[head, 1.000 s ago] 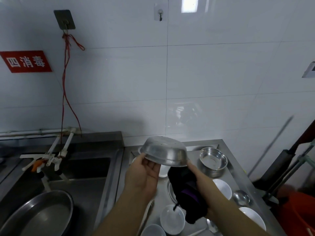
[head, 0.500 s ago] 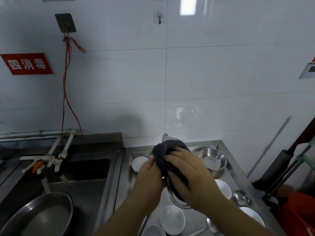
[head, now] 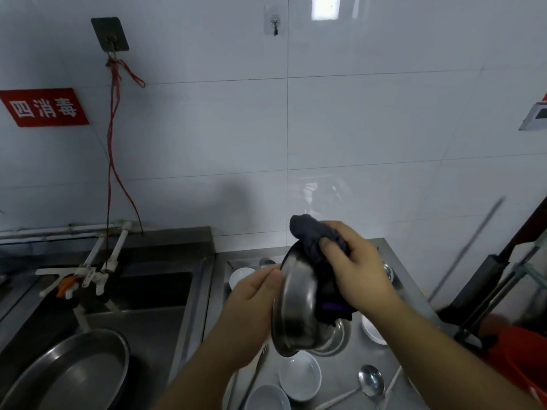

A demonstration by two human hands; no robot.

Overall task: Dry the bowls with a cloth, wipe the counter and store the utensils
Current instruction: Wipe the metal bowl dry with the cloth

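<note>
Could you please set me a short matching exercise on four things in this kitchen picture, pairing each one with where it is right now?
Things:
1. steel bowl
2. dark cloth
3. ladle
4. large steel pan

Places:
A. lying on the counter, near the bottom edge
B. in the sink on the left
C. held up on edge by the left hand
D. bunched in the right hand

Pairs: 1-C, 2-D, 3-A, 4-B

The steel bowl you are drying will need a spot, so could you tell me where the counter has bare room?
Bare steel shows between the white bowl and the spoon, and along the counter edge nearer the small white dish. Directly beneath the steel bowl it is crowded with stacked dishes and utensils.
</note>
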